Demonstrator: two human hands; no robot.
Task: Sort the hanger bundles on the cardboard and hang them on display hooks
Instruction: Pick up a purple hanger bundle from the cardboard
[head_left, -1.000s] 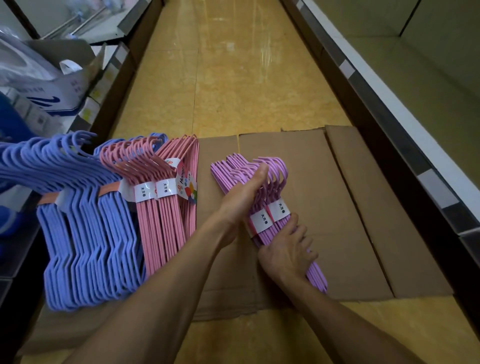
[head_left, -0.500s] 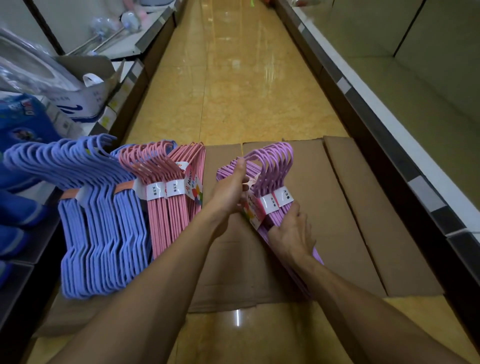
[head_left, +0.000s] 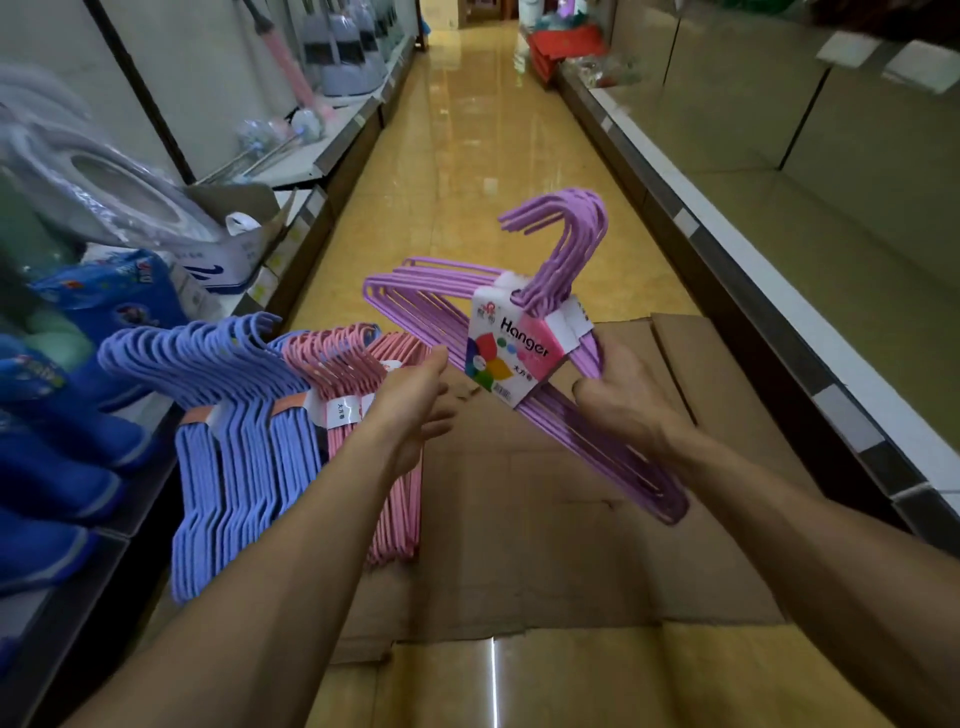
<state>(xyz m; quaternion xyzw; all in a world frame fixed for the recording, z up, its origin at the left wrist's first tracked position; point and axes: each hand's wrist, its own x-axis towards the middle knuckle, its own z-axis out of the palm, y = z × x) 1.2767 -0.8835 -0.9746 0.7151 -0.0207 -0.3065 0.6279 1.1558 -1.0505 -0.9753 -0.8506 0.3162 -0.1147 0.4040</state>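
Observation:
My right hand (head_left: 626, 400) grips a purple hanger bundle (head_left: 566, 270) by its shoulder, lifted above the flattened cardboard (head_left: 545, 519) with hooks pointing up and a "Hanger" label facing me. My left hand (head_left: 415, 405) hovers open just left of the bundle, touching nothing. A pink hanger bundle (head_left: 353, 364) and a blue hanger bundle (head_left: 228, 415) lie on the cardboard's left side.
A low shelf (head_left: 291, 171) with packaged goods runs along the left, blue packs (head_left: 57, 415) nearest me. A bare shelf (head_left: 779, 208) lines the right. The yellow tiled aisle floor (head_left: 483, 156) stretches ahead. No display hooks are in view.
The purple bundle has been lifted off the cardboard and turned upright. My left hand has let go of it and opened. The view has tilted up along the aisle.

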